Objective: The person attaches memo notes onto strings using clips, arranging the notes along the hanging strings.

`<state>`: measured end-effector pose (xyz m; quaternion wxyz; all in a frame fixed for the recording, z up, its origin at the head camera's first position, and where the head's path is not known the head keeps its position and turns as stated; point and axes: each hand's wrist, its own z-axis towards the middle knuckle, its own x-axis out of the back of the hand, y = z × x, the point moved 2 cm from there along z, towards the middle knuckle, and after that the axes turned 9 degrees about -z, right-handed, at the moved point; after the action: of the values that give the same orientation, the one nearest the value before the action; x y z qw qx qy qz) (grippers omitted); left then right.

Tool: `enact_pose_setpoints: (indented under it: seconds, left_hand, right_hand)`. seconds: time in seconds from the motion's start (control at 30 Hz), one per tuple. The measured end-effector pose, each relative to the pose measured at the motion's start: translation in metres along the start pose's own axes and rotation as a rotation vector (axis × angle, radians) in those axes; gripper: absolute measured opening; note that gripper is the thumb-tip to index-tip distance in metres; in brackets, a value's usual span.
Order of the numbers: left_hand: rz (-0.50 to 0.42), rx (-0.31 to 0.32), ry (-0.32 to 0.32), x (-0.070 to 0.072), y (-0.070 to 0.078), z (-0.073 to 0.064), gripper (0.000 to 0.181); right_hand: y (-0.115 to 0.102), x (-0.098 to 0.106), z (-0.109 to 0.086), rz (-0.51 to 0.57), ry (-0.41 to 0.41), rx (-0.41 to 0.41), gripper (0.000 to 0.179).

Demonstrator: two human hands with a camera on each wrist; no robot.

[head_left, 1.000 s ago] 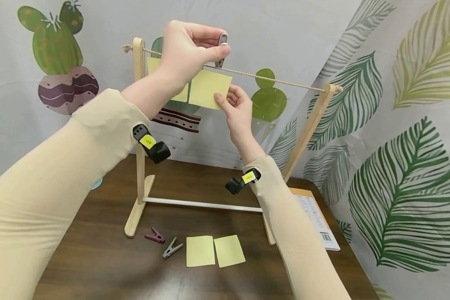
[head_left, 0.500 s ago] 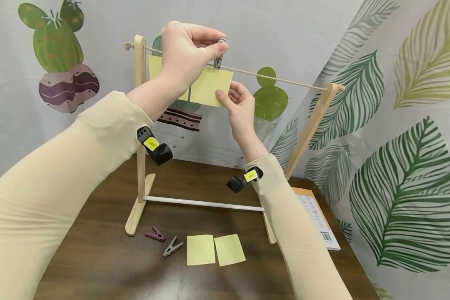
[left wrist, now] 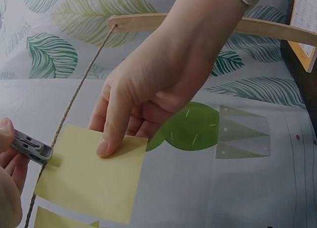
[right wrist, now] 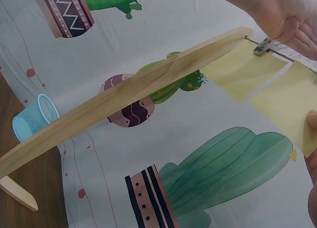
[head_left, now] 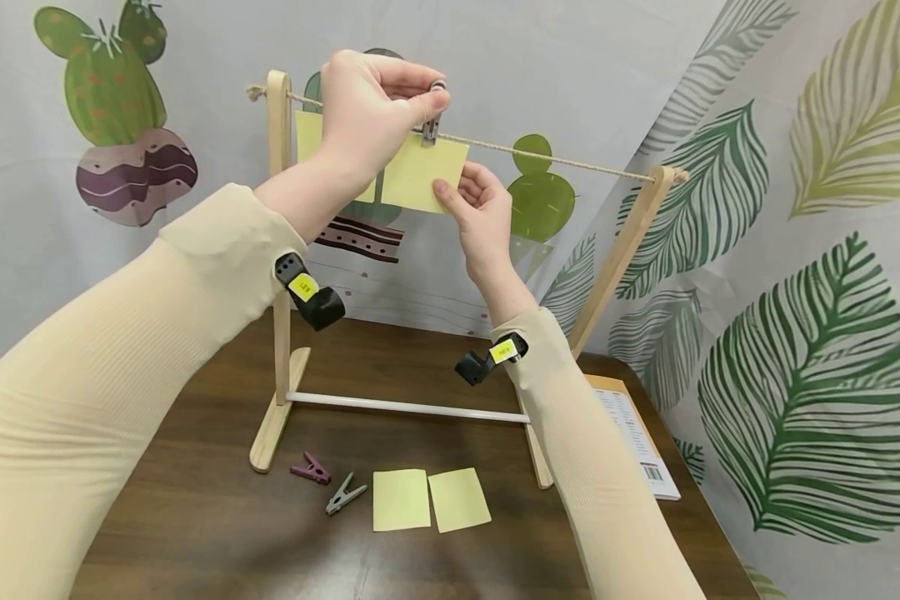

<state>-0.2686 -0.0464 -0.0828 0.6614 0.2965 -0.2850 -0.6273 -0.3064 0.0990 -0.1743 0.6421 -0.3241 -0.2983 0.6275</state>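
Note:
My left hand (head_left: 363,117) pinches a grey clothespin (head_left: 431,132) at the rope (head_left: 540,156). The pin's tip overlaps the top edge of a yellow sticky note (head_left: 418,173), also clear in the left wrist view. Thumb and fingers of my right hand (head_left: 486,221) pinch that note by its right edge. To its left hangs a second yellow note (right wrist: 240,72), held to the rope by another grey clothespin (right wrist: 263,46) in the right wrist view; in the head view my left hand partly covers this note.
A wooden frame (head_left: 278,242) carries the rope, with a white bar (head_left: 405,407) low across it. On the brown table lie a purple clothespin (head_left: 311,468), a grey clothespin (head_left: 344,493) and two yellow notes (head_left: 401,500). A booklet (head_left: 637,433) lies right; a blue mesh cup (right wrist: 35,118) stands left.
My left hand has lowered the clothespin and shifted it slightly left, so its tip now overlaps the note's top edge. My right hand keeps its pinch on the note, almost unmoved.

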Motion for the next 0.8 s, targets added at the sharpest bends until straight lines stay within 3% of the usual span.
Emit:
enact_pose_setpoints:
  seconds: [0.3, 0.53, 0.8]
  left_hand:
    - [-0.015, 0.008, 0.002, -0.0014, -0.0016, 0.0040, 0.022]
    - [0.003, 0.055, -0.024, -0.0021, -0.0029, 0.0046, 0.025]
    - [0.089, 0.078, -0.042, -0.0005, -0.0043, 0.0035, 0.030]
  right_hand:
    - [-0.0016, 0.0001, -0.0004, 0.000, -0.005, -0.002, 0.026]
    - [-0.0020, 0.0004, -0.0001, -0.004, -0.003, -0.003, 0.026]
    - [-0.0013, 0.0012, 0.0004, -0.011, -0.001, -0.008, 0.026]
